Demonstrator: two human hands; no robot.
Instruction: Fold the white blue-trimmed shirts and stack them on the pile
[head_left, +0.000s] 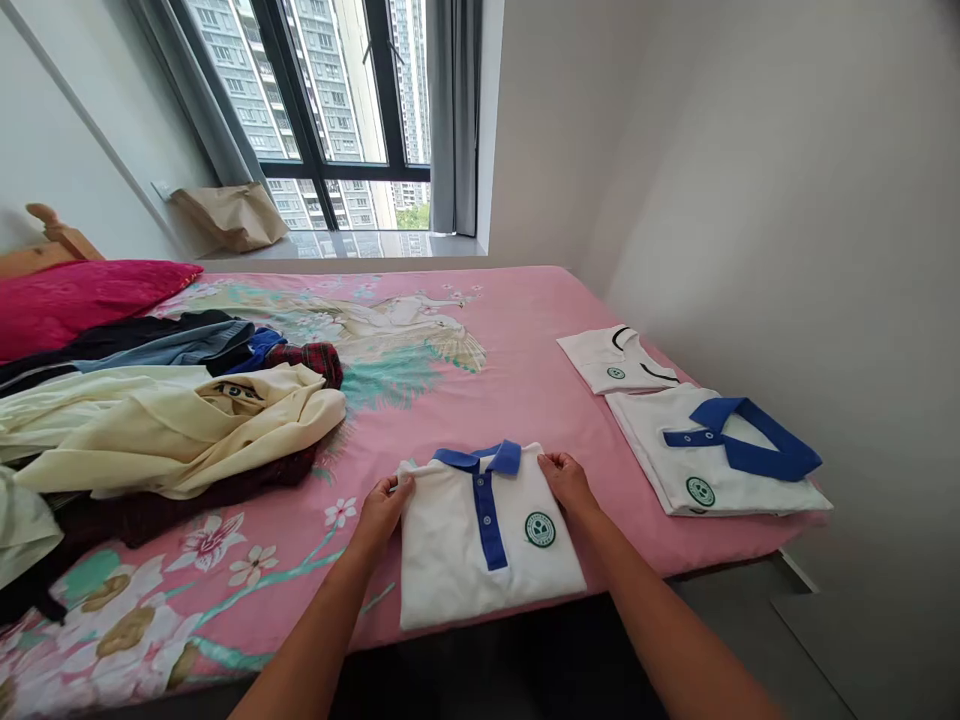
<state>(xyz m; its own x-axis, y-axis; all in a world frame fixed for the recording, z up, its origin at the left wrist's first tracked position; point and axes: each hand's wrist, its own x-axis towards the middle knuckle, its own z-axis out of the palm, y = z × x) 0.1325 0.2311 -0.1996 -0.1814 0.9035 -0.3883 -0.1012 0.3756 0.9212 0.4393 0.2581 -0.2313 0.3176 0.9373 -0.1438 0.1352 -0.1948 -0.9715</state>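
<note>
A white polo shirt [450, 545] with a blue collar, a blue button strip and a round green badge lies folded at the bed's near edge, front side up. My left hand [386, 505] pinches its left shoulder corner between thumb and fingers. At the opposite shoulder, my right hand [568, 482] grips the cloth beside the collar. To the right lies a folded white polo shirt [652, 435] with a blue collar and a green badge. Behind that one is a folded white shirt [592, 358] with black trim and a similar badge.
A heap of loose clothes [187, 430], cream on top, covers the left of the pink floral bedsheet [517, 330]. A red pillow [82, 300] lies behind it. On the window sill sits a brown paper bag [232, 215]. A wall [750, 250] borders the bed's right side.
</note>
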